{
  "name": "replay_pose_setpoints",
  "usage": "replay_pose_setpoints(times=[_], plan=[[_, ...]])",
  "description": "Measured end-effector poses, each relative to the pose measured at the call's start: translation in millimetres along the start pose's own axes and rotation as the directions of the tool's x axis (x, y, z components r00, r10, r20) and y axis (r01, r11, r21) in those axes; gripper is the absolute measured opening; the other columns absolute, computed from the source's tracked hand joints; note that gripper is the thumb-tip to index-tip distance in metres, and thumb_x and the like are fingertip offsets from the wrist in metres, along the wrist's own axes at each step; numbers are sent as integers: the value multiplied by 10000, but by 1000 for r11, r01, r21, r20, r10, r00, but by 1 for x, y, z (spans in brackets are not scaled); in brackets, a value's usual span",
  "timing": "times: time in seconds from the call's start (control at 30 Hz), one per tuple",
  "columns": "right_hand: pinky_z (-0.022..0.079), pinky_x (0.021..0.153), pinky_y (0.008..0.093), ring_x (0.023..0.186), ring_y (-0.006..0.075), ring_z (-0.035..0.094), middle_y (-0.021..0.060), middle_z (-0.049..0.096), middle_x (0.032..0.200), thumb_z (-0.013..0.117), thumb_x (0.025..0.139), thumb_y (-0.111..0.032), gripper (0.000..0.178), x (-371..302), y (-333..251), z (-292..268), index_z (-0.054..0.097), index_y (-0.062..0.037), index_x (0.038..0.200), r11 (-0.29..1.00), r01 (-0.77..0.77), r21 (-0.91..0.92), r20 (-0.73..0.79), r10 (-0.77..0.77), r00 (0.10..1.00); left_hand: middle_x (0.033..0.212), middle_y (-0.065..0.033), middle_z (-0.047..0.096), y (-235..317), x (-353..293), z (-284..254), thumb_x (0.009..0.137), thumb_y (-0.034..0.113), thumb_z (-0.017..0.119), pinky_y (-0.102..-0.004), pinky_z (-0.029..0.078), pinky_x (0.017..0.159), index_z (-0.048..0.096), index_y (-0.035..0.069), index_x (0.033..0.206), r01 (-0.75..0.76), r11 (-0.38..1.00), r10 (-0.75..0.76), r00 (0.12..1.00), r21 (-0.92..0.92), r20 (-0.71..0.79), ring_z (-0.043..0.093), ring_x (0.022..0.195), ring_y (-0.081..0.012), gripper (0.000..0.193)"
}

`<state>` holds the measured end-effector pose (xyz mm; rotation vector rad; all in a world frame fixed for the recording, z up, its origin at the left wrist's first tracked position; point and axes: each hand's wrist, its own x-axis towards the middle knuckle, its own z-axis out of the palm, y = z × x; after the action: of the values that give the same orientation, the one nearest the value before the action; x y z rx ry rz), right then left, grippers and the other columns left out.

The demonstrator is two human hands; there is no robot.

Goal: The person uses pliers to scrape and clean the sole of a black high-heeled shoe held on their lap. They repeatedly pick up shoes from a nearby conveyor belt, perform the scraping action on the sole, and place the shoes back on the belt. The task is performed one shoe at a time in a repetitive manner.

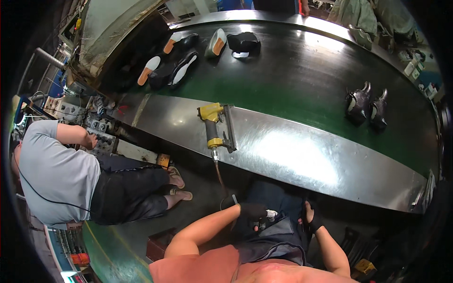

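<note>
Stretching lengthwise toward shiny metal bench (283, 146), dark-blue lap cloth (282, 195), black-wrapped left hand (259, 213) and right hand (311, 218) alongside, fingers' spread and hold unclear

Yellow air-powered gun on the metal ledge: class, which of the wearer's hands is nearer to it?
Left. The left hand is below and right of the yellow gun in the picture; the right hand is also below, but farther right.

Yellow-and-black pistol-shaped nail gun (212, 128) lay on long silver metal bench (292, 148); flat green-black belt (292, 85) behind, black leather shoes (357, 107) right, pale-soled black shoes (184, 70) left.
</note>
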<state>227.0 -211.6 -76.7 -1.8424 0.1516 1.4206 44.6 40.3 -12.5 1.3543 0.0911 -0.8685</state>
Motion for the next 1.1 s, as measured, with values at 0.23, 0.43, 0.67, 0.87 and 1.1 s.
replay_pose_setpoints(times=[0.23,0.43,0.67,0.87,1.1], plan=[[512,431,379,480,266,597,160,559,683,389,908,-670,755,-13,12,-1,541,56,1053,997,50,62,-84,-44,995,800,-110,646,3,6,16,968,492,430,-315,516,492,559,26,1183,167,978,-178,980,-124,-84,672,565,-171,529],[505,430,383,454,266,580,166,572,668,396,927,-633,711,-2,22,-14,535,40,1111,994,44,100,-146,-29,989,820,-109,654,18,-1,24,972,515,407,-318,512,479,582,35,1134,184,978,-199,965,-102,-171,659,552,-163,536],[485,405,408,438,278,559,155,527,684,394,924,-636,711,18,35,-17,535,53,1025,995,85,59,-125,-77,989,795,-81,581,4,-7,29,968,535,445,-273,524,545,580,26,1224,177,978,-198,958,-114,-208,635,552,-141,585],[493,400,370,431,265,574,170,597,727,431,963,-525,546,15,37,-17,560,-12,1095,989,96,113,-151,-78,985,819,-130,666,24,-18,37,960,536,431,-304,508,456,588,43,1195,185,971,-213,956,-153,-201,657,555,-159,568],[507,418,412,464,290,584,174,551,700,405,921,-627,718,13,36,-17,530,62,1084,977,208,35,-144,-201,969,791,-117,657,36,-19,38,977,516,427,-284,505,487,596,35,1210,227,963,-256,937,-143,-236,651,525,-160,561]])
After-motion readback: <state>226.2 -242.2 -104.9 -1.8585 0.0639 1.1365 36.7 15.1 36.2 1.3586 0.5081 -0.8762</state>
